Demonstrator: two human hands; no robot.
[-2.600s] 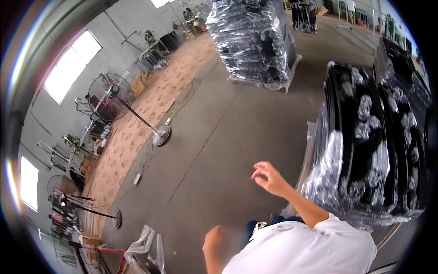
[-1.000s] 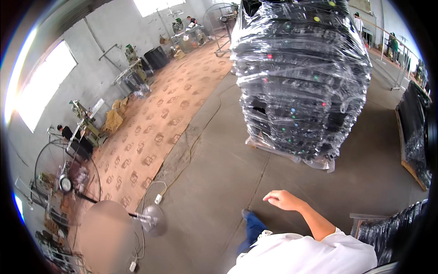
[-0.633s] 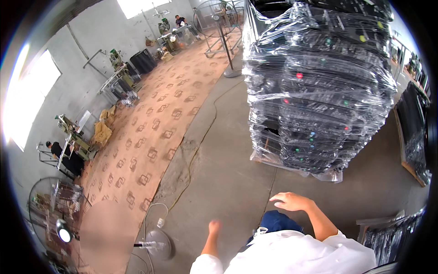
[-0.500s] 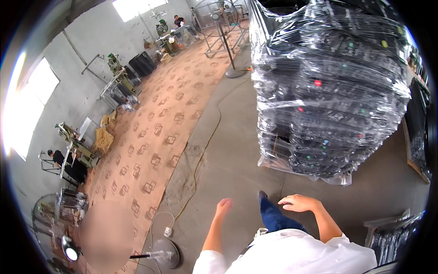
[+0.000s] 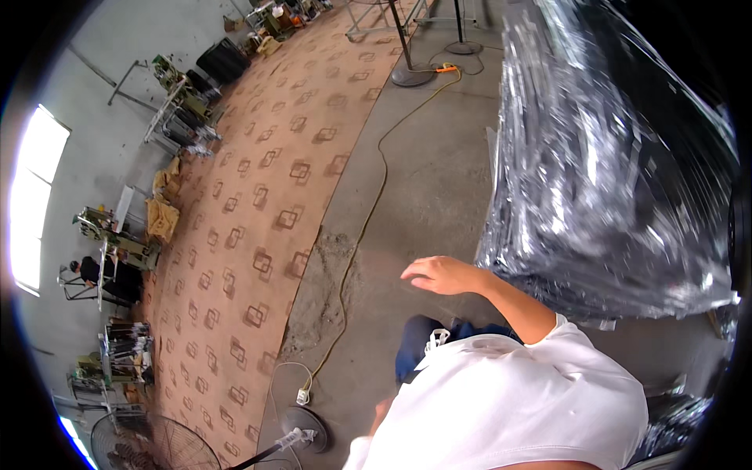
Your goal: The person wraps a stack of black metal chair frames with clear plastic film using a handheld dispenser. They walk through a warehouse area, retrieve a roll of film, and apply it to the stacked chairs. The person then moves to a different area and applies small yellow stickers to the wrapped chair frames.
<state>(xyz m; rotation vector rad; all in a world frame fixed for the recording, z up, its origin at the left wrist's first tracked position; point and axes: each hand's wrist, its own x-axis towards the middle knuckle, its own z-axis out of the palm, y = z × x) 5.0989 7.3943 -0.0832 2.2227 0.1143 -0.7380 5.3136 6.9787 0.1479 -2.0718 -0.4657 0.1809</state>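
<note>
My right hand [image 5: 443, 276] hangs in the air over the grey floor, its fingers stretched loosely forward with nothing in them. Close to it on the right stands a tall stack of dark goods wrapped in clear plastic film [image 5: 572, 180]; hand and film look apart. Only a small part of my left hand [image 5: 381, 409] shows low beside my white shirt. Its fingers are hidden.
A yellow cable [image 5: 362, 235] runs along the floor to a white socket block [image 5: 303, 395] by a fan base [image 5: 305, 429]. Patterned brown carpet [image 5: 258, 211] lies at left, with green machines [image 5: 117, 231] and a seated person [image 5: 110, 278] beyond. Another stand base [image 5: 413, 74] is ahead.
The wrapped stack now looms nearer on my right as the view has shifted forward. My right hand has swung forward and left; my left hand has dropped back beside my body.
</note>
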